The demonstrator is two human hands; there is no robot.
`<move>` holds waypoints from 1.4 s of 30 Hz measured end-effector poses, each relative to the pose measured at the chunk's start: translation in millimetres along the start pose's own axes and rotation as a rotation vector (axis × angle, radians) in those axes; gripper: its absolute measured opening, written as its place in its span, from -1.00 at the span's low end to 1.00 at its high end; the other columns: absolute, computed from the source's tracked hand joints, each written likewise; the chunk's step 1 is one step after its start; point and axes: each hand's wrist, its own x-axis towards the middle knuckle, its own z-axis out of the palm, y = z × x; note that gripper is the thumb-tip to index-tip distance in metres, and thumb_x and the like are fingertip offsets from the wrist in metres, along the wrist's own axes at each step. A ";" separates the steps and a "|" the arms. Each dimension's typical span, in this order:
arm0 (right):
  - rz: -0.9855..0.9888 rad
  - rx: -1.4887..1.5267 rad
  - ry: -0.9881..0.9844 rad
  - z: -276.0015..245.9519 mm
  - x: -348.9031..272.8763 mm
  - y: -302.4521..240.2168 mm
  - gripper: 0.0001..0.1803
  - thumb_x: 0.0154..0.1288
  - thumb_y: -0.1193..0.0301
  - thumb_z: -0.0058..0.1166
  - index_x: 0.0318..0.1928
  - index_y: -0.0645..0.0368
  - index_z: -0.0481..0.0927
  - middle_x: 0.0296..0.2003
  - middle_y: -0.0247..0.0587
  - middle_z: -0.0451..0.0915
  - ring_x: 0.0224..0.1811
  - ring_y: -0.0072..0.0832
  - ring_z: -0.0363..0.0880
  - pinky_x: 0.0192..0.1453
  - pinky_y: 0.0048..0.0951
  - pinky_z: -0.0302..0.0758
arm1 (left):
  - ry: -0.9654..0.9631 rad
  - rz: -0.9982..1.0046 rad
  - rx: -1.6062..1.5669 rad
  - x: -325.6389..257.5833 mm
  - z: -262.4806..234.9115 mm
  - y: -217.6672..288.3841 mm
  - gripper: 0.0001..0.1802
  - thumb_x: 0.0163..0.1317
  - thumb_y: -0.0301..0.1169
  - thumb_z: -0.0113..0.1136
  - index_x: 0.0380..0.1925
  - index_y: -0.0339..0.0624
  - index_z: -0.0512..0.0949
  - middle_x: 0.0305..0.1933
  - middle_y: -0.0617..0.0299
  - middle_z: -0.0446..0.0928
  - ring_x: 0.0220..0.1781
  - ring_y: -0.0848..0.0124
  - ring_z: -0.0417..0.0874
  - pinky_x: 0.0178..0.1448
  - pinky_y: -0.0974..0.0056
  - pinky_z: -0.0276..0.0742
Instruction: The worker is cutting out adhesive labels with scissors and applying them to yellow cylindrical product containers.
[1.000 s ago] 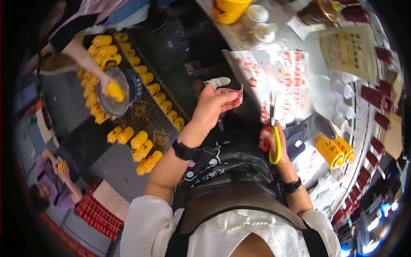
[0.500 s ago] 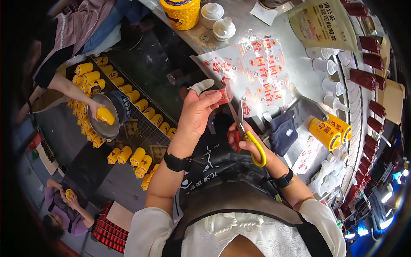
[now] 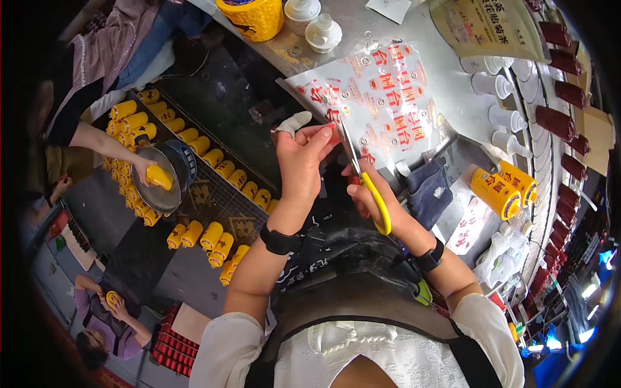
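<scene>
Workshop floor (image 3: 184, 278), dark grey, across the left side. Lower left, seated person in purple top (image 3: 129, 346), both hands on a small yellow item (image 3: 112, 299). Above, another person's bare arm (image 3: 107, 142) reaches in, hand gripping a yellow bottle (image 3: 159, 176) over a round metal pan (image 3: 152, 199). Rows of similar yellow containers (image 3: 132, 123) around it.

Centre: wearer's left hand (image 3: 301, 155), white cover (image 3: 294, 123) on one finger, thumb and fingers pinched on a small red piece (image 3: 334, 133). Scissors (image 3: 374, 203) right beside that piece, blades up and nearly together; can't tell if they touch it. Right hand (image 3: 389, 197) wrapped round the yellow handle, hands apart, dark band on each wrist.

Just beyond, clear sheet with red print (image 3: 383, 85) flat on the metal bench (image 3: 352, 35), white lidded cups (image 3: 323, 33) behind it. Further right: dark blue cloth (image 3: 429, 194), two yellow bottles lying tilted (image 3: 495, 193), white cups in a row (image 3: 490, 85), dark red containers (image 3: 555, 123) at far right.
</scene>
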 end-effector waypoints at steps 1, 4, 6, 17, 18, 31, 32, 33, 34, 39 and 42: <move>-0.044 -0.032 0.016 -1.0 2.4 0.4 -0.68 0.29 0.34 0.07 0.00 0.15 0.36 -0.33 -0.28 0.37 -0.33 -0.56 0.37 -0.23 -0.50 0.36 | 0.002 -0.003 0.001 1.3 1.5 -1.1 -0.59 0.22 -0.67 0.18 0.01 -0.20 0.30 -0.15 0.13 0.54 -0.14 0.36 0.68 0.00 0.24 0.66; -0.091 -0.066 0.041 -6.6 9.4 -2.5 -0.72 0.30 0.36 0.06 -0.04 0.18 0.38 -0.33 -0.25 0.40 -0.29 -0.51 0.39 -0.16 -0.49 0.37 | 0.019 0.016 0.004 6.2 4.9 -4.9 -0.59 0.21 -0.66 0.19 0.01 -0.21 0.29 -0.15 0.13 0.54 -0.15 0.38 0.67 0.00 0.26 0.66; -0.096 -0.068 0.049 -10.0 11.7 -4.8 -0.74 0.31 0.37 0.06 -0.06 0.19 0.40 -0.33 -0.23 0.41 -0.27 -0.50 0.39 -0.13 -0.49 0.37 | 0.012 0.024 -0.011 10.3 5.6 -7.8 -0.59 0.21 -0.66 0.20 0.00 -0.23 0.28 -0.17 0.12 0.53 -0.16 0.40 0.67 -0.01 0.29 0.66; -0.045 0.018 0.062 -17.0 8.8 -7.1 -0.82 0.34 0.38 0.05 -0.12 0.17 0.44 -0.45 -0.41 0.41 -0.55 -0.69 0.31 -0.47 -0.59 0.26 | -0.012 -0.028 0.013 18.4 9.4 -9.0 -0.63 0.20 -0.66 0.21 -0.05 -0.26 0.31 -0.18 0.12 0.54 -0.16 0.39 0.67 -0.05 0.28 0.69; -0.031 0.048 0.060 -17.5 8.7 -7.2 -0.83 0.35 0.38 0.05 -0.12 0.16 0.44 -0.49 -0.44 0.40 -0.62 -0.73 0.28 -0.55 -0.60 0.21 | -0.021 -0.043 0.007 19.1 10.5 -8.1 -0.63 0.19 -0.66 0.21 -0.05 -0.27 0.32 -0.18 0.12 0.54 -0.16 0.39 0.67 -0.05 0.27 0.69; 0.024 0.103 0.090 -14.8 12.8 2.6 -0.81 0.42 0.32 0.02 -0.07 0.11 0.43 -0.69 -0.51 0.30 -0.81 -0.73 0.19 -0.75 -0.64 0.15 | -0.081 -0.161 0.012 37.2 -2.8 -13.4 -0.63 0.20 -0.59 0.21 -0.01 -0.18 0.36 -0.20 0.19 0.61 -0.17 0.35 0.69 -0.06 0.25 0.66; 0.036 0.139 0.089 -16.2 12.0 3.1 -0.81 0.41 0.31 0.03 -0.07 0.11 0.44 -0.69 -0.50 0.30 -0.83 -0.72 0.18 -0.77 -0.63 0.16 | -0.098 -0.171 -0.003 38.8 -2.4 -15.8 -0.62 0.20 -0.59 0.22 -0.01 -0.19 0.36 -0.19 0.18 0.61 -0.16 0.35 0.69 -0.06 0.25 0.66; 0.025 0.160 0.091 -16.7 13.7 5.4 -0.81 0.41 0.31 0.03 -0.07 0.11 0.44 -0.70 -0.50 0.30 -0.83 -0.72 0.18 -0.77 -0.63 0.16 | -0.098 -0.180 0.001 40.9 -3.5 -17.6 -0.62 0.20 -0.59 0.22 -0.01 -0.19 0.36 -0.18 0.18 0.60 -0.15 0.36 0.69 -0.05 0.25 0.66; 0.023 0.183 0.097 -16.3 13.0 6.3 -0.80 0.41 0.30 0.03 -0.07 0.11 0.44 -0.70 -0.50 0.30 -0.83 -0.72 0.18 -0.77 -0.63 0.16 | -0.095 -0.199 0.003 39.4 -0.7 -16.8 -0.62 0.20 -0.59 0.22 -0.01 -0.19 0.36 -0.18 0.18 0.60 -0.14 0.36 0.69 -0.04 0.25 0.65; 0.055 0.191 0.117 -15.8 21.5 1.2 -0.79 0.41 0.29 0.04 -0.07 0.10 0.45 -0.70 -0.49 0.30 -0.83 -0.72 0.19 -0.77 -0.63 0.15 | -0.071 -0.196 -0.012 49.9 -0.5 -16.6 -0.56 0.19 -0.64 0.19 0.05 -0.29 0.28 -0.19 0.15 0.55 -0.11 0.36 0.65 -0.03 0.26 0.66; 0.062 0.204 0.101 -19.3 25.9 0.8 -0.77 0.41 0.28 0.01 -0.05 0.11 0.43 -0.69 -0.45 0.30 -0.83 -0.69 0.21 -0.77 -0.62 0.17 | -0.098 -0.183 -0.037 57.2 -3.2 -18.5 -0.57 0.20 -0.63 0.18 0.04 -0.29 0.29 -0.16 0.11 0.55 -0.12 0.33 0.66 -0.01 0.24 0.66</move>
